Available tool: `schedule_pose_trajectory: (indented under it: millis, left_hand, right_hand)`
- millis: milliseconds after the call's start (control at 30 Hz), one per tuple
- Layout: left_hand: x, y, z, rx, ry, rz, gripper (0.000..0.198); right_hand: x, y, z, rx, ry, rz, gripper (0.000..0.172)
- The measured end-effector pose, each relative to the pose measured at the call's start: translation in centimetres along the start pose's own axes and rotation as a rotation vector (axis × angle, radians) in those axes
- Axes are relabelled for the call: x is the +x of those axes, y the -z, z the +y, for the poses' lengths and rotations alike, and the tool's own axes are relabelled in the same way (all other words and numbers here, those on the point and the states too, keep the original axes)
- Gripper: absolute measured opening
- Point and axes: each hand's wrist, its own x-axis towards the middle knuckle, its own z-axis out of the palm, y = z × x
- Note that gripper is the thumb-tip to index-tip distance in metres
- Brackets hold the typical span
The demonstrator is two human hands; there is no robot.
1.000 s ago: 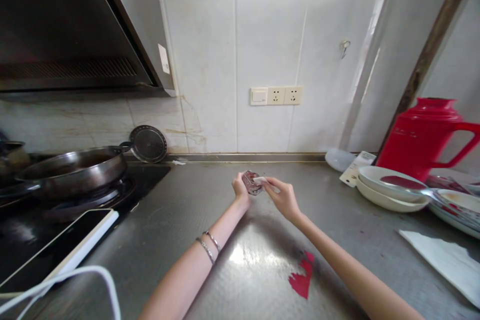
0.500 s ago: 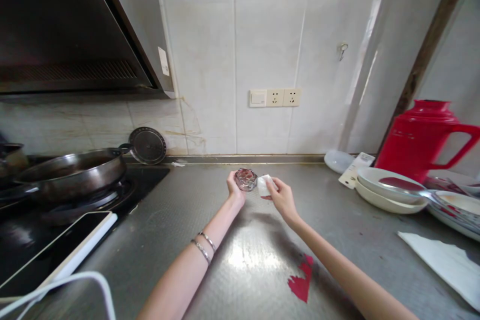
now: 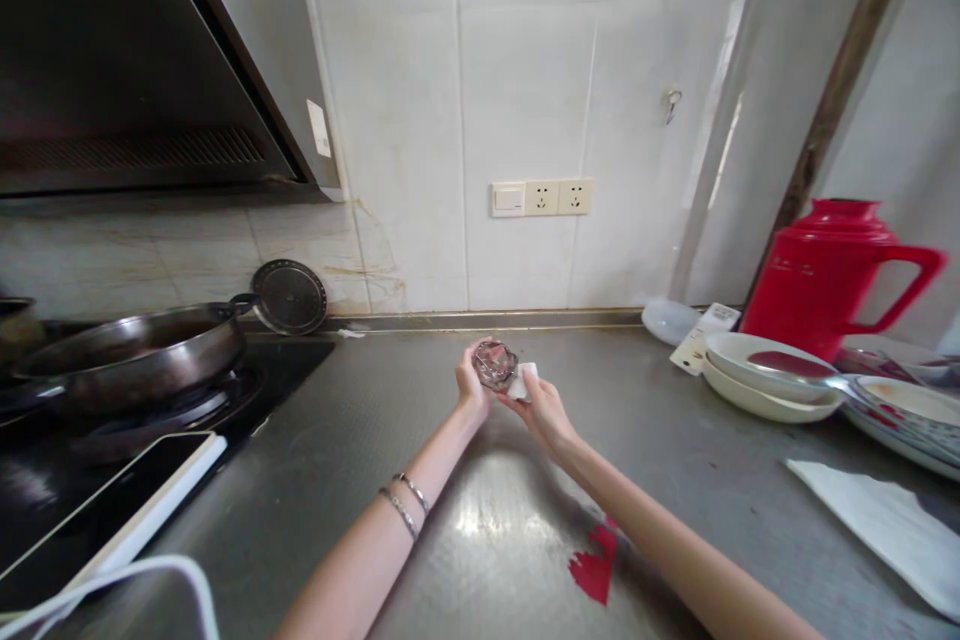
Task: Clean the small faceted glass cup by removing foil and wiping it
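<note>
My left hand [image 3: 472, 380] is wrapped around the left side of a small clear faceted glass [image 3: 493, 364], which looks dark and pinkish and is held above the counter. My right hand [image 3: 541, 410] pinches a folded white tissue [image 3: 523, 381] between thumb and fingers. That tissue is pressed against the right side of the glass, and fingers of the right hand reach just beneath it. Two bracelets circle the left wrist. Whether the glass has anything inside, I cannot make out.
Torn red paper [image 3: 595, 565] lies on the steel counter [image 3: 352, 520]. To the right are stacked bowls [image 3: 765, 405], a patterned plate [image 3: 911, 435], a red thermos [image 3: 817, 270] and a white sheet [image 3: 877, 520]. A pan [image 3: 142, 360] and a tablet-like device [image 3: 112, 510] occupy the left.
The right hand has moved left, bringing the tissue from the rim's edge up against the glass. The glass has tilted or turned slightly. The whole view has shifted a little.
</note>
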Motion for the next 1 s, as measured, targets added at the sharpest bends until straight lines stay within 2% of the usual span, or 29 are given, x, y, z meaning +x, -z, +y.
schedule_pose_trajectory:
  millis: [167, 233, 333, 400, 633, 767, 867, 1000]
  left_hand:
    - [-0.2, 0.2, -0.1, 0.259, -0.217, -0.104, 0.020]
    - [-0.1, 0.5, 0.0, 0.389, -0.312, -0.085, 0.014]
    - [0.2, 0.8, 0.5, 0.523, -0.396, -0.056, 0.017]
    - [0.3, 0.7, 0.8, 0.556, -0.379, -0.081, 0.014]
    - [0.7, 0.3, 1.4, 0.532, -0.136, -0.211, 0.008]
    - [0.7, 0.3, 1.2, 0.570, -0.034, -0.353, 0.040]
    - [0.7, 0.4, 0.7, 0.604, -0.070, -0.443, 0.066]
    - [0.6, 0.5, 0.0, 0.552, -0.079, -0.477, 0.067]
  right_hand:
    - [0.9, 0.9, 0.0, 0.032, 0.066, 0.145, 0.048]
    - [1.1, 1.2, -0.2, 0.054, 0.059, 0.185, 0.047]
    - [1.4, 1.6, -0.5, 0.084, 0.042, 0.196, 0.045]
    - [1.5, 1.8, -0.6, 0.102, 0.044, 0.200, 0.043]
    - [1.9, 2.4, -0.8, 0.078, 0.090, 0.231, 0.046]
    - [1.9, 2.5, -1.0, -0.039, 0.116, 0.199, 0.050]
    - [1.6, 2.1, -1.3, -0.136, 0.158, 0.142, 0.054]
    - [1.0, 1.5, -1.5, -0.257, 0.239, 0.064, 0.057]
